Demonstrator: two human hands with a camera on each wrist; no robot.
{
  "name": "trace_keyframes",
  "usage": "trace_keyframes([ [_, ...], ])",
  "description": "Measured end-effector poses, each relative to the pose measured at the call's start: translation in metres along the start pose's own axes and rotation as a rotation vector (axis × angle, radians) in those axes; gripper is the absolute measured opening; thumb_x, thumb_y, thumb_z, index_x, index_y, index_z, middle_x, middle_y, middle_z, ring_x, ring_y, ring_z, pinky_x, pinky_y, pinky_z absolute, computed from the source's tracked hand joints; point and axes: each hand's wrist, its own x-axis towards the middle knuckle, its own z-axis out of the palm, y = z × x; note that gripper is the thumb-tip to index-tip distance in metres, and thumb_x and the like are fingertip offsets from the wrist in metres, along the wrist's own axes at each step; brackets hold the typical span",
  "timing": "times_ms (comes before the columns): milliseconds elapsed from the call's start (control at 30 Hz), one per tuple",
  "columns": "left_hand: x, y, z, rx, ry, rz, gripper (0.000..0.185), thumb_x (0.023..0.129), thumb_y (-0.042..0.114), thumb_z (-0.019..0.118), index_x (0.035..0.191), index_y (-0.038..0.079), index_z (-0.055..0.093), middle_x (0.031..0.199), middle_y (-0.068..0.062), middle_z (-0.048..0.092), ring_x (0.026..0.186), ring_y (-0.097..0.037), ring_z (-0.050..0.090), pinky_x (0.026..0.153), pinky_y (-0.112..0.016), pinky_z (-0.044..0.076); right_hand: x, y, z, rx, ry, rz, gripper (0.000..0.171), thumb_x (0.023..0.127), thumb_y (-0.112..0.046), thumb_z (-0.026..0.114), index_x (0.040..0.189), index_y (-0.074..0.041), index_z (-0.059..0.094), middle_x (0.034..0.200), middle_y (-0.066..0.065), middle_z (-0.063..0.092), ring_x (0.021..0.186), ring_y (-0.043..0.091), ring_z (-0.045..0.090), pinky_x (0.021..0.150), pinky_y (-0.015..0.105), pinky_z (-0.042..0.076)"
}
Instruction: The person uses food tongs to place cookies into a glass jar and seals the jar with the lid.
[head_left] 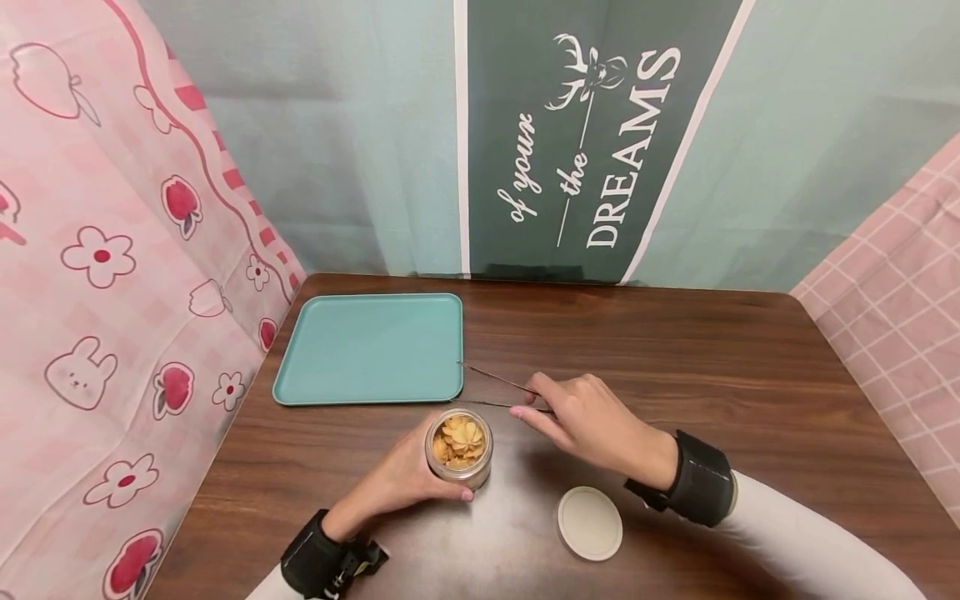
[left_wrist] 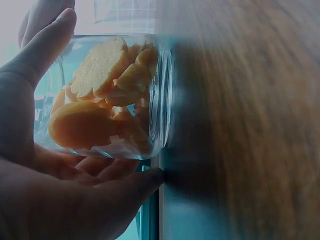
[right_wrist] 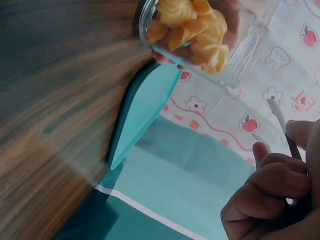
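Observation:
A clear glass jar (head_left: 460,479) of yellow flower-shaped cookies (head_left: 459,440) stands uncapped on the table, gripped by my left hand (head_left: 397,477). In the left wrist view, the fingers and thumb wrap around the jar's glass side (left_wrist: 107,95). Metal tongs (head_left: 495,379) are pinched between thumb and fingers of my right hand (head_left: 588,417). Their two arms are spread with nothing between the tips, which overlap the tray's right edge in the head view. The right wrist view shows one toothed tip (right_wrist: 273,107) of the tongs, with the cookie jar (right_wrist: 245,50) beyond.
A teal rectangular tray (head_left: 375,346) with nothing on it lies at the back left of the wooden table (head_left: 675,358). A round whitish lid (head_left: 590,523) lies right of the jar, below my right wrist. Printed curtains (head_left: 337,133) hang along the table's back and sides.

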Motion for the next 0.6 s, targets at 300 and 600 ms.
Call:
trace_keyframes([
  [300,0.0,0.001,0.001,0.012,0.004,0.004,0.106,0.066,0.035,0.103,0.153,0.009,0.047,0.136,-0.002,0.065,0.123,-0.019,0.063,0.107,-0.045,0.05,0.011,0.014,0.005,0.009,-0.053,0.081,0.036,0.109,-0.046,0.057,0.093,-0.014,0.061,0.067,-0.016,0.059,0.055,-0.005,0.045,0.052,0.022,0.045],
  [600,0.001,0.002,0.0,0.013,0.001,-0.008,0.107,0.066,0.036,0.102,0.153,0.009,0.046,0.137,-0.002,0.064,0.123,-0.02,0.063,0.107,-0.044,0.05,0.02,0.03,0.017,-0.021,-0.068,0.099,0.032,0.107,-0.042,0.063,0.092,-0.014,0.062,0.066,-0.015,0.059,0.054,-0.003,0.048,0.051,0.028,0.048],
])
